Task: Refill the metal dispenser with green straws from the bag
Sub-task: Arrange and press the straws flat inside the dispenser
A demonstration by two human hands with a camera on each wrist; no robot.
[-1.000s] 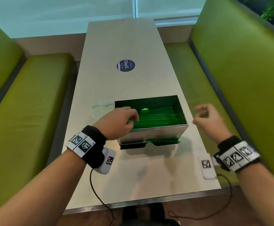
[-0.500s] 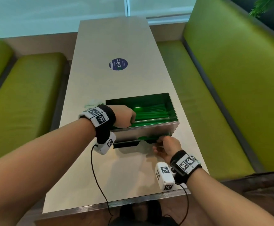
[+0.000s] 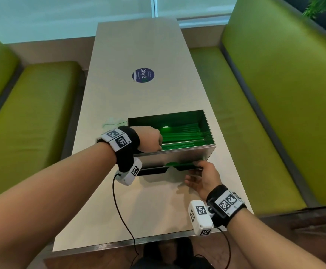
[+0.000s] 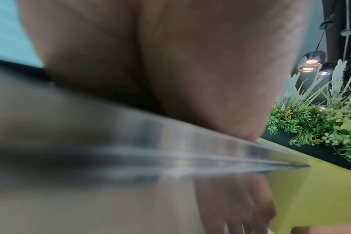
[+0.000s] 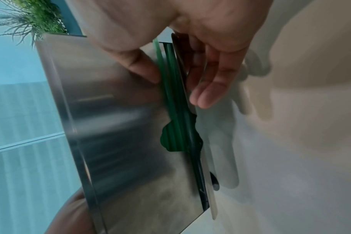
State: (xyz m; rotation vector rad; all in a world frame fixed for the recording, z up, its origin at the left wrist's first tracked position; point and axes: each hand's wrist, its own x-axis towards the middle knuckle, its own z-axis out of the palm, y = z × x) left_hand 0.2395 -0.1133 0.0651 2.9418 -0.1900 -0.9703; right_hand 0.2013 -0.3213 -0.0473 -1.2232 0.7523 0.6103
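An open-topped metal dispenser (image 3: 174, 157) stands on the near half of a long pale counter (image 3: 131, 101), toward its right edge, between green benches (image 3: 32, 113). Its bin holds a layer of green straws (image 3: 183, 137) lying lengthwise left to right; their colour reflects on the inner walls. Along the base of the near face runs a slot with a scalloped cut-out, in which more straws (image 5: 173, 126) show, resting in the tray below. The left hand (image 3: 150, 139) lies over the near-left corner of the rim, fingers curled down into the bin toward the straws; whether they grip any cannot be told, and the left wrist view shows only the palm (image 4: 170, 63) against the blurred metal wall. The right hand (image 3: 203, 176) is at the right end of the slot, palm up: the thumb (image 5: 142, 66) presses on the metal face beside the straws, and the fingers (image 5: 208, 88), straight and together, lie under the tray lip. A crumpled clear bag (image 3: 112, 122) lies on the counter just left of the dispenser. A round dark sticker (image 3: 143, 75) sits farther along the counter.
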